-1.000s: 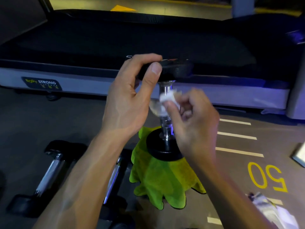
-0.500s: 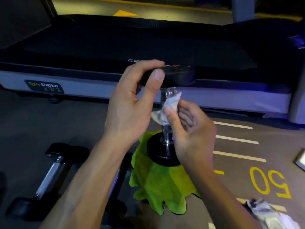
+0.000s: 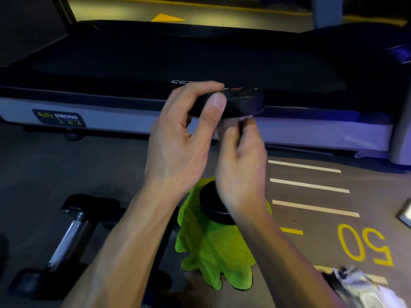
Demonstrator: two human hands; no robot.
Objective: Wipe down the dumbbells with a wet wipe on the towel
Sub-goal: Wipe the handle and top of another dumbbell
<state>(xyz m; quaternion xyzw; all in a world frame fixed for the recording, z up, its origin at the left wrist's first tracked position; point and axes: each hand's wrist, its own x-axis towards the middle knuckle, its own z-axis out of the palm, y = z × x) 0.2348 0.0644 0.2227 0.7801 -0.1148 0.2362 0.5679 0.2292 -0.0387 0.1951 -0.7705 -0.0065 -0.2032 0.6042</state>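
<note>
Left hand point(image 3: 178, 152) gripping upright dumbbell point(image 3: 235, 103) round black head, right hand point(image 3: 242, 167) pinching white wipe point(image 3: 245, 118), fuzzy green towel point(image 3: 213, 252)

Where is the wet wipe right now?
In the head view, centre frame: the wet wipe is pinched in the right hand, just under the dumbbell's top head.

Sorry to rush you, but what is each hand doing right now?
Left hand: closed on the top head of the upright dumbbell.
Right hand: closed on the wet wipe, just under that head.
</note>
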